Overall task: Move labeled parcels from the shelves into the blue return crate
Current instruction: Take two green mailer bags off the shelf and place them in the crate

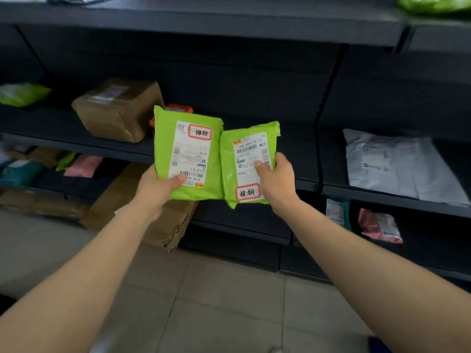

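This is looking like a parcel depot storeroom: tiered dark metal shelves (229, 24) are carrying a brown cardboard box (117, 110) and a grey plastic mailer bag (397, 166), a larger lime-green plastic mailer (188, 154) and a smaller lime-green plastic mailer (248, 164) are showing white barcode shipping labels, and pale floor tiles (229, 301) are lying below.

Orange parcel (178, 108) mostly hidden behind left green parcel (187, 154); top-right bag (433, 3) cropped.

The larger lime-green plastic mailer bag (187, 154) and the smaller lime-green plastic bag (244, 154) look smooth, slightly glossy. Left of the larger bag, a brown rectangular cardboard box (117, 110) looks matt.
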